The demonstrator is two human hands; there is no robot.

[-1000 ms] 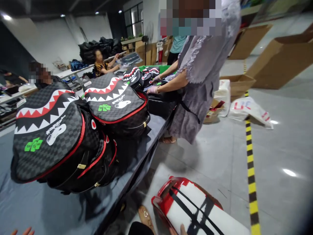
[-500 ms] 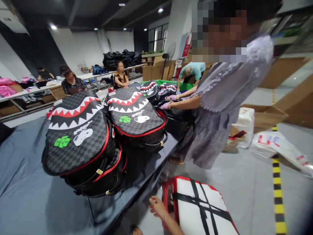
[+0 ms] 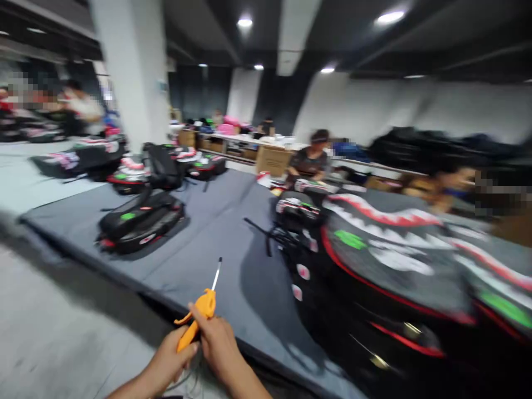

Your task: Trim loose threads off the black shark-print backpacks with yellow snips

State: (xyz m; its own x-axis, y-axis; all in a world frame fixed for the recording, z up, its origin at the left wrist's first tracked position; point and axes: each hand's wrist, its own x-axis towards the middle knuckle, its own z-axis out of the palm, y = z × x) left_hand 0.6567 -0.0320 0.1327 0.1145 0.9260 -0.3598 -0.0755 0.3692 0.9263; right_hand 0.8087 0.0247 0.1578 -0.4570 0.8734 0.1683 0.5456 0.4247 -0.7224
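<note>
An orange air blow gun (image 3: 203,305) with a thin metal nozzle and dark tip points up and away over the table's near edge. Around its handle my left hand (image 3: 172,352) is closed. My right hand (image 3: 218,338) is closed against the gun's right side, its fingers partly hidden. To the right stand stacked black checkered backpacks (image 3: 386,244) with red trim and a shark-tooth print, smeared by motion. Farther off on the left, a single black backpack (image 3: 141,221) lies on its side.
The long table has a grey-blue cover (image 3: 216,221). More backpacks (image 3: 162,163) lie at its far left end, near a white pillar (image 3: 133,72). A person (image 3: 311,158) is across the table, beside a cardboard box (image 3: 272,160). Another person (image 3: 440,188) is blurred behind the stack.
My view has swung left, from the standing co-worker and white-and-red stool towards the table's other end. One bare hand showed earlier, apparently empty; now both hands are on the air blow gun.
</note>
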